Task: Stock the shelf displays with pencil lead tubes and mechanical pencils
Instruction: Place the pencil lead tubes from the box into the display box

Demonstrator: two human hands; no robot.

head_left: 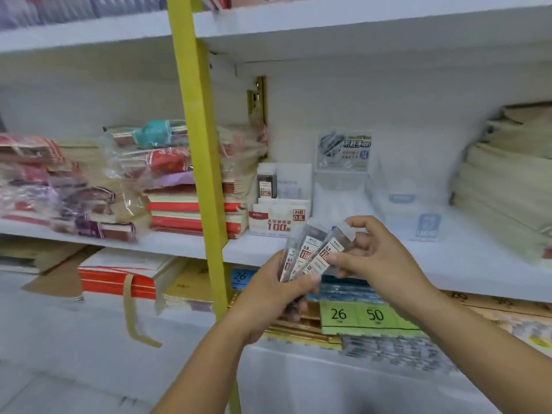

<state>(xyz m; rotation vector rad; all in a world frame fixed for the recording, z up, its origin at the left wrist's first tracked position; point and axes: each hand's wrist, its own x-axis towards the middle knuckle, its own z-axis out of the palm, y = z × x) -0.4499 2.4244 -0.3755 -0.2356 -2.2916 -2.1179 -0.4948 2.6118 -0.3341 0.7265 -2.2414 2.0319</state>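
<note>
While I stand at the shelf [448, 264], my left hand [274, 291] hangs just in front of and below the white lead display box [279, 218]. Its fingers are curled tight round the lower ends of a small fan of pencil lead tubes [300, 259]. Through the blur I make out about three clear tubes with white and red labels, their tops tilted up toward the box.

My right hand [376, 258] is to the right of the box and in front of it. Its thumb and forefinger are clamped on the outermost tube [328, 252] of the fan, thumb on the label and forefinger near the cap, while the other fingers are loosely bent behind it.

Inside the box, at its back left corner, a few boxed tubes [265, 182] stand upright. Just right of the box stands a clear display stand [343, 189] with a printed card at its back.

Left of the box, touching or nearly touching it, lies a notebook stack [194, 209] with red edges. A yellow upright [203, 162] crosses in front of that stack. Farther left of the box are bagged packs [89, 180]. Well to the right of the box, tall paper stacks [501, 186] sit on the same shelf. Below the box, on the lower level, I can read green price tags [358, 315] marked 26 and 50.
</note>
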